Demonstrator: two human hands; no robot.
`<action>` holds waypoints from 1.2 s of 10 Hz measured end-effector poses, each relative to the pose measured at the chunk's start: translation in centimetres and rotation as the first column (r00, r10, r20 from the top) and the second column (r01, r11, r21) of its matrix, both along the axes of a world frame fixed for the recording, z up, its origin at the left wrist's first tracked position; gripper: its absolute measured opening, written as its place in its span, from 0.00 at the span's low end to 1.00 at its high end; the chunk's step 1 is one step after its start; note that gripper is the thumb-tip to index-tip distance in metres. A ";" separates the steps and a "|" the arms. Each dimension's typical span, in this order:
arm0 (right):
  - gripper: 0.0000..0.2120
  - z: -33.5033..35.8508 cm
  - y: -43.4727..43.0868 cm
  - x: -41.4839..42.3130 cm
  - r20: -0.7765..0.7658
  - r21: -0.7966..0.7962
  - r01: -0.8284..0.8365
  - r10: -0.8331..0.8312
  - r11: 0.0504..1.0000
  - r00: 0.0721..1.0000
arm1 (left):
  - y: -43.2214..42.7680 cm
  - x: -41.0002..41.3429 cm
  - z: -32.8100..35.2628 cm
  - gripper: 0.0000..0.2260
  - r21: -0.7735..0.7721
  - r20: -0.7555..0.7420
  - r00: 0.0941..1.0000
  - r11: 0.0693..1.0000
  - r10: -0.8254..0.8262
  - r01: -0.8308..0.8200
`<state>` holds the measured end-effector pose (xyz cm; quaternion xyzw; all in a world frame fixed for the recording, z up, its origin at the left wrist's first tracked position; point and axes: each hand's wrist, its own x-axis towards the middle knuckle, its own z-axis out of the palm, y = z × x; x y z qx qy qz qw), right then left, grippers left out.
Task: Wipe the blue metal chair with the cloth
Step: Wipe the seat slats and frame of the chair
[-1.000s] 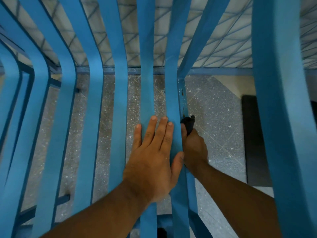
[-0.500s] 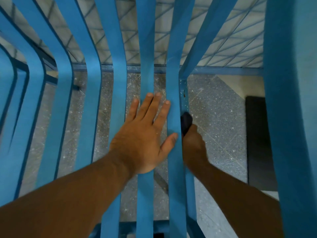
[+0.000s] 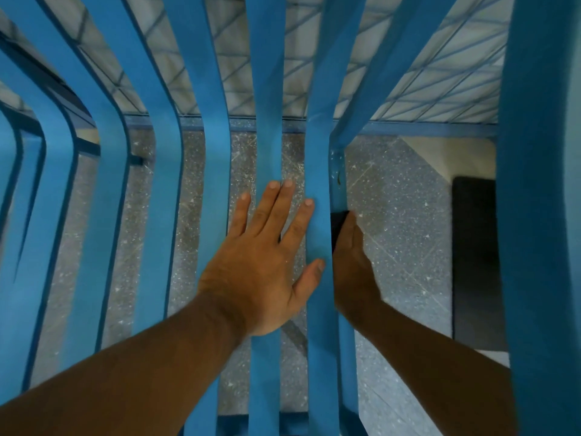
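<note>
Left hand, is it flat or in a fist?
Flat. The left hand rests with straight fingers on the blue chair.

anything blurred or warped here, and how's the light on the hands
Head view: blue chair slats at the left edge look bowed and smeared; the near slat on the right is soft. The left hand is sharp and evenly lit; the right hand and cloth sit shadowed under the slats.

Blue metal chair point(image 3: 267, 89), curved flat slats, dark cloth point(image 3: 339, 224) against its frame bar
</note>
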<state>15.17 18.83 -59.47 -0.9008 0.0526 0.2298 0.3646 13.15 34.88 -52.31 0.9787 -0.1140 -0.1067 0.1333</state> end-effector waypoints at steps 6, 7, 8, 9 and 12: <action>0.42 -0.7 0.1 0.8 -0.010 0.016 0.006 -0.006 1.000 1.000 | 0.0 0.1 -0.1 0.32 0.004 0.003 1.000 1.000 -0.009 0.009; 0.44 -1.4 0.2 2.7 -0.083 0.084 0.153 -0.146 0.985 0.986 | 0.0 0.1 -0.1 0.33 0.010 0.008 1.000 1.000 -0.012 0.012; 0.31 -2.2 0.9 6.8 -0.090 -0.028 0.171 -0.173 0.985 0.981 | 0.0 0.2 -0.1 0.33 0.007 0.009 1.000 1.000 -0.013 0.012; 0.27 -3.3 1.5 10.6 -0.050 -0.088 0.197 -0.202 0.976 0.978 | 0.0 0.2 -0.2 0.33 0.002 0.004 1.000 1.000 -0.010 0.010; 0.24 -4.7 1.9 12.7 -0.009 0.117 0.349 -0.351 0.930 0.936 | -0.1 0.1 -0.4 0.33 0.002 0.001 1.000 1.000 -0.006 0.006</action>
